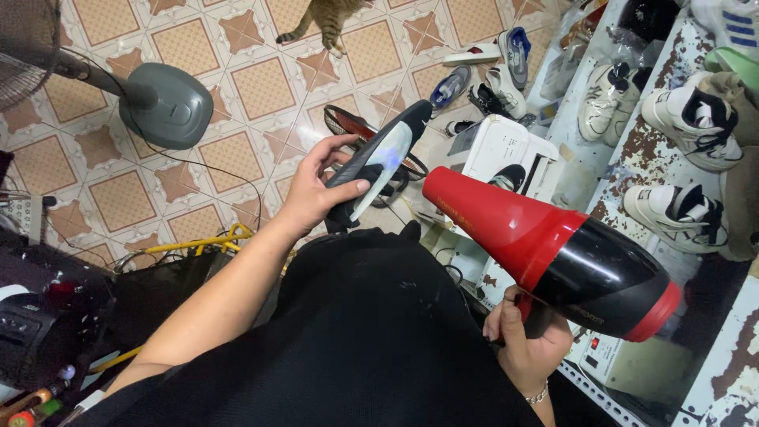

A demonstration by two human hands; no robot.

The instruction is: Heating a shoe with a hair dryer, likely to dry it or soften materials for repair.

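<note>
Head view: the left hand (316, 190) is closed around a black shoe (379, 162), sole turned toward the red-and-black hair dryer (553, 253); the right hand (526, 340) grips its handle, nozzle aimed at the shoe, evidently to warm it; white sneakers (680, 119) sit on the rusty shelf (632, 154).

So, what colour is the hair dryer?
Red and black hair dryer, seen in the head view.

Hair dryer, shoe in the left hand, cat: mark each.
hair dryer (553, 253), head view, on the red-and-black barrel.
shoe (383, 158), head view, on the pale sole.
cat (326, 16), head view, on its striped back.
</note>
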